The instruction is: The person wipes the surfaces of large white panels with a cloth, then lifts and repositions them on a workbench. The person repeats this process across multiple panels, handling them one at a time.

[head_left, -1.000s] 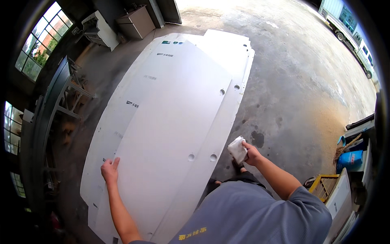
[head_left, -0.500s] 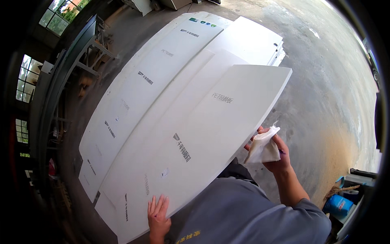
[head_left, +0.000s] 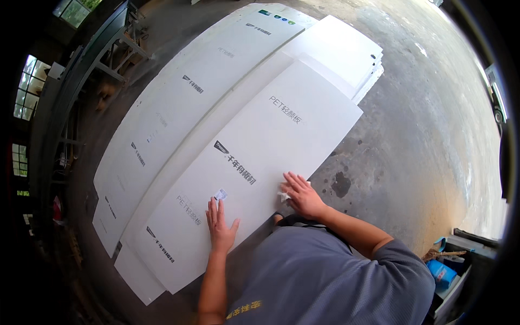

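A long white panel [head_left: 303,146] with dark printing lies on top of other white panels. My left hand [head_left: 221,233] rests on it near the front edge, fingers spread, beside a small pale sticker [head_left: 221,194]. To the right, my right hand [head_left: 304,199] presses a crumpled white cloth [head_left: 284,196] against the panel by its near edge. The fingers stretch forward over the cloth, and most of it is hidden under the palm.
Another printed white panel [head_left: 173,108] lies along the left of the stack. Further left stands a metal-framed bench [head_left: 111,49]. A blue container [head_left: 441,273] sits at the lower right. Dark stains [head_left: 340,184] mark the concrete floor.
The top panel's raised near edge has come down, and it lies flatter on the stack. My right hand has brought the cloth leftward onto it. My left hand has slid farther forward.
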### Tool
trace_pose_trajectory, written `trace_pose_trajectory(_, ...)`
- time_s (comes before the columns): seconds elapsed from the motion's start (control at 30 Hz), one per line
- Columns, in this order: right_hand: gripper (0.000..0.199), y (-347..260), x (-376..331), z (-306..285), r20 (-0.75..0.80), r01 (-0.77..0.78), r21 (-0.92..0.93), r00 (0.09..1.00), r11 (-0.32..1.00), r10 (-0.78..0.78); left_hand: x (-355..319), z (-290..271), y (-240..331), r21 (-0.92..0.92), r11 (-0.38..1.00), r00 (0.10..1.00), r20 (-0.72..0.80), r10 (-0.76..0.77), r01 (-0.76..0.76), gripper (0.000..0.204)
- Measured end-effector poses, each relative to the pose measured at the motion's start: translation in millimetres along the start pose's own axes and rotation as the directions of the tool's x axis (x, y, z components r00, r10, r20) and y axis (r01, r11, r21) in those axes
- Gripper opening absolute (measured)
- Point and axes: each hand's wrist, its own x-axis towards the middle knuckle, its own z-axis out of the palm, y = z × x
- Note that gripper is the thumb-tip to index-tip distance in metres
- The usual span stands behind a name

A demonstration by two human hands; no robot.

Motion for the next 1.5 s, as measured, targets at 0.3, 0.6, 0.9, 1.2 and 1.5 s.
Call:
trace_pose_trajectory(0.3,0.088,30.5,38.2,-5.2,-0.098,-0.435,-0.245,0.9,0.866,0.425,212.4,28.2,-59.0,0.192,0.98,0.996,-0.066,0.061,-0.047,0.074)
trace_pose_trajectory(0.6,0.09,233.2,96.6,-106.6,-0.586,-0.869,-0.051,0.425,0.492,0.69,229.3,41.6,-34.9,0.425,0.905,0.997,-0.064,0.044,-0.012,0.072)
trace_pose_trajectory(0.9,0.098,263.5,84.0,-124.7,-0.503,-0.814,-0.179,0.558,0.552,0.66,237.3,39.3,-18.8,0.363,0.932,0.999,-0.032,0.025,-0.012,0.078)
trace_pose_trajectory(1.2,0.095,289.3,316.2,-132.0,-0.406,-0.554,-0.279,0.808,0.785,0.426,238.3,32.2,-17.8,0.348,0.937,1.0,-0.016,-0.001,0.006,0.079)
trace_pose_trajectory(1.5,0.095,278.7,329.3,-125.1,-0.421,-0.611,-0.333,0.778,0.718,0.467,234.6,28.3,-12.1,0.307,0.95,0.999,-0.009,-0.051,0.051,0.077)
